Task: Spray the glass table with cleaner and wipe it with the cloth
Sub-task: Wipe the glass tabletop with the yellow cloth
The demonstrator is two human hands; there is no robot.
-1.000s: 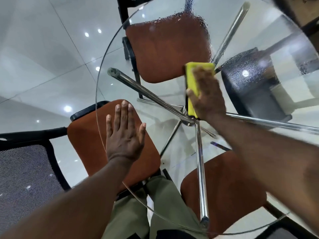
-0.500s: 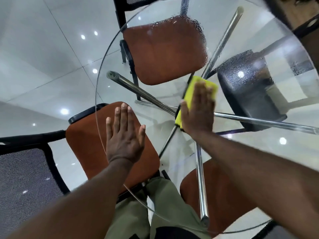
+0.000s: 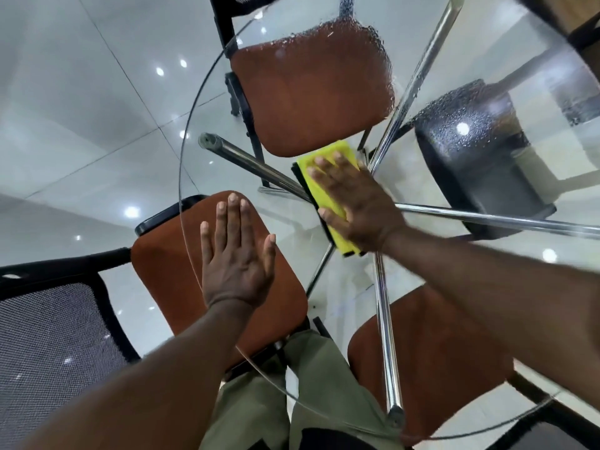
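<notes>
Centre: right hand (image 3: 354,203), fingers flat, presses yellow cloth (image 3: 324,198) for full wiping contact | lower left: left hand (image 3: 237,264) flat, empty, apparently steadying glass table (image 3: 220,125) | upper droplets (image 3: 470,102) unwiped.

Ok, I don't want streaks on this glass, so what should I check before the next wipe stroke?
1. Cloth under control: ok. The right hand presses the yellow cloth flat on the glass near the middle.
2. Table steadied: ok. The left hand lies flat on the glass table by its near-left rim.
3. Far side wiped: not ok. Droplets cover the glass above the black chair and the far brown chair.
4. Near side free of droplets: ok, as far as shows.
5. Cloth dry enough to keep wiping: cannot tell.
</notes>
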